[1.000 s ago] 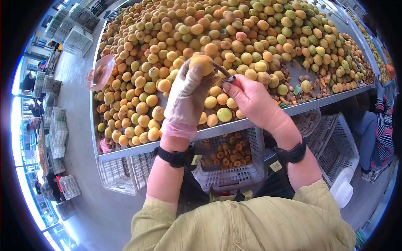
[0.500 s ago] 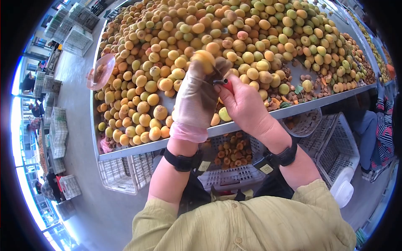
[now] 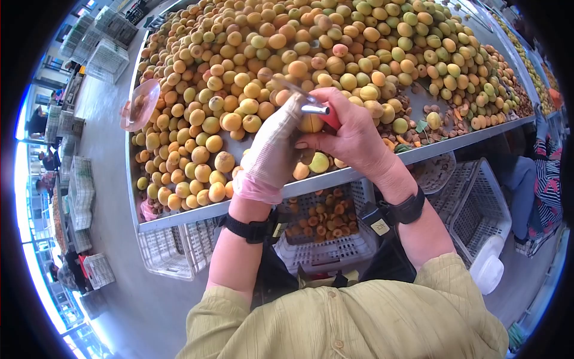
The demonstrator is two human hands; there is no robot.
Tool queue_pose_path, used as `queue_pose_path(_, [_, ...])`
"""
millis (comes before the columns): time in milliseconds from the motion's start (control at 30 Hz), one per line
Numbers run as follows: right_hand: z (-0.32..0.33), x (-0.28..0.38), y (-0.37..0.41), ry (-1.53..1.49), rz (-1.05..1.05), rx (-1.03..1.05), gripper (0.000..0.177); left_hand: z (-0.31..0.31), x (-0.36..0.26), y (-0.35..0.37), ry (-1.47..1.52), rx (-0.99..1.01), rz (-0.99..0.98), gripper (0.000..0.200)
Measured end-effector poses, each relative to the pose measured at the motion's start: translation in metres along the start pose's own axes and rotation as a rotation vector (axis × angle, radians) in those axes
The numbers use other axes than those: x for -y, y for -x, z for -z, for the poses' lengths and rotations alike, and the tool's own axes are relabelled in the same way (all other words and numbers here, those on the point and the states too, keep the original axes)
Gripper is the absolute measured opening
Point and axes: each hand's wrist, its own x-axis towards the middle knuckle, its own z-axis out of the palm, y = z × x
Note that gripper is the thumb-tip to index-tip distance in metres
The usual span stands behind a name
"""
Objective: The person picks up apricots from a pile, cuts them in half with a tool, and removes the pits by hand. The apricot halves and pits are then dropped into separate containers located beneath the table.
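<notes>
My left hand (image 3: pixel 272 146), in a pale glove with a pink cuff, is over the near part of the fruit table. Its fingers are curled and partly hidden; a yellow-orange apricot (image 3: pixel 311 124) shows against them, between my hands. Bare, my right hand (image 3: pixel 353 134) is closed round the red handle (image 3: pixel 330 116) of a small tool with a shiny metal tube end (image 3: pixel 315 109). A blurred, flat part juts up and left above the tube; I cannot make out whether it belongs to the tool. Heaped apricots (image 3: pixel 224 161) surround both hands.
The table's metal edge (image 3: pixel 179 216) crosses below my hands. Beneath it, a crate (image 3: pixel 326 254) holds halved apricots (image 3: pixel 329 218). More crates (image 3: pixel 478 209) stand on both sides. A pink plastic scoop-like container (image 3: pixel 141 105) sits at the left rim. A person's patterned sleeve (image 3: pixel 547 185) is at right.
My left hand has turned and dropped slightly, and the apricot raised at its fingertips no longer shows there. My right hand has shifted with the red-handled tool, whose tube now points right.
</notes>
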Motion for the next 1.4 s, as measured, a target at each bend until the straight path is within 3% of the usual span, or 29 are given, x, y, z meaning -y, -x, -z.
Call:
queue_pose_path(33, [0.0,0.002,0.001,0.032,-0.015,-0.019,0.055,-0.007,0.007,0.0,-0.346,-0.083,-0.352,0.055])
queue_pose_path(67, [-0.001,-0.002,0.001,-0.041,0.005,-0.023,0.055,-0.012,0.011,-0.004,-0.218,-0.142,-0.369,0.043])
queue_pose_path(100, [-0.002,-0.005,0.001,-0.04,0.007,-0.022,0.055,-0.008,0.01,-0.002,-0.218,-0.143,-0.37,0.043])
queue_pose_path(167, [-0.006,-0.007,0.003,-0.266,-0.075,-0.062,0.053,-0.004,-0.016,0.003,0.683,0.057,0.19,0.035])
queue_pose_path(300, [0.001,-0.001,0.003,-0.551,-0.24,-0.196,0.048,-0.003,-0.011,-0.004,0.637,0.024,0.083,0.034])
queue_pose_path(400, [0.023,0.015,0.005,-0.918,-0.508,0.055,0.046,0.004,-0.013,-0.007,0.722,-0.039,-0.036,0.04])
queue_pose_path(433, [0.027,0.015,0.007,-0.92,-0.505,0.058,0.046,0.007,-0.013,-0.007,0.719,-0.04,-0.039,0.04])
queue_pose_path(500, [0.036,0.014,0.01,-0.969,-0.447,0.504,0.064,0.011,-0.011,-0.008,0.84,0.015,-0.054,0.046])
queue_pose_path(533, [0.039,0.011,0.009,-0.966,-0.437,0.607,0.075,0.007,-0.017,-0.007,0.936,0.002,-0.009,0.048])
queue_pose_path(567, [0.041,0.01,0.009,-0.966,-0.439,0.607,0.075,0.008,-0.014,-0.007,0.937,0.001,-0.008,0.048])
queue_pose_path(667, [0.04,0.013,0.005,-0.858,-0.552,0.153,0.049,0.004,-0.012,-0.011,1.014,0.1,0.131,0.042])
queue_pose_path(700, [0.036,0.013,0.0,-0.908,-0.518,-0.002,0.036,-0.005,-0.013,-0.01,0.965,-0.071,0.24,0.046])
queue_pose_path(800, [0.022,0.009,-0.009,-0.887,-0.314,-0.396,0.04,-0.023,-0.006,-0.012,0.686,-0.265,0.318,0.049])
queue_pose_path(933, [0.015,0.01,-0.019,-0.874,-0.181,-0.567,0.044,-0.046,0.002,-0.011,0.678,-0.243,0.445,0.051])
queue_pose_path(1067, [0.003,0.008,-0.022,-0.75,-0.138,-0.618,0.046,-0.061,0.002,-0.008,0.727,-0.318,0.507,0.05])
queue_pose_path(1167, [-0.001,0.008,-0.02,-0.661,-0.094,-0.579,0.047,-0.056,0.003,-0.006,0.683,-0.247,0.477,0.048])
queue_pose_path(1300, [-0.013,0.004,-0.019,-0.745,-0.165,-0.591,0.047,-0.061,-0.004,-0.005,0.639,-0.359,0.488,0.043])
queue_pose_path(1367, [-0.012,0.003,-0.022,-0.762,-0.175,-0.587,0.046,-0.056,0.0,-0.009,0.767,-0.266,0.557,0.046])
queue_pose_path(1400, [-0.01,0.0,-0.025,-0.859,-0.285,-0.653,0.045,-0.048,0.013,-0.012,0.878,-0.111,0.561,0.043])
